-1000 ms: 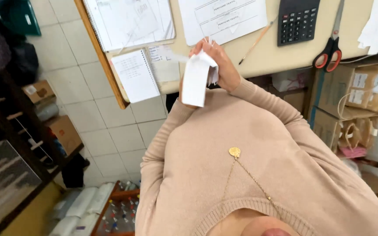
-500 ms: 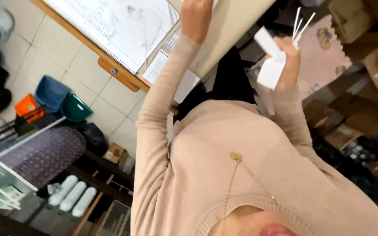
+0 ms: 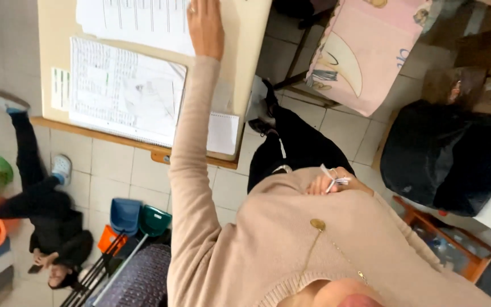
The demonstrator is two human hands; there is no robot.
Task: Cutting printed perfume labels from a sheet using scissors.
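Head view: left hand (image 3: pixel 204 25) stretched out flat, open, on white papers (image 3: pixel 137 23) on the counter (image 3: pixel 245 68). Right hand (image 3: pixel 336 185) against the chest, closed on a small white paper piece (image 3: pixel 332 176)

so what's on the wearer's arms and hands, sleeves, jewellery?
Both arms wear long beige knit sleeves, ribbed and close-fitting to the wrist. The left hand is bare, with a ring on one finger. The right hand is bare too; any ring there is too unclear to call.

Matt paper sheets (image 3: pixel 137 23) on smooth wooden desk (image 3: pixel 245 51); soft knit sleeve (image 3: pixel 191 148)
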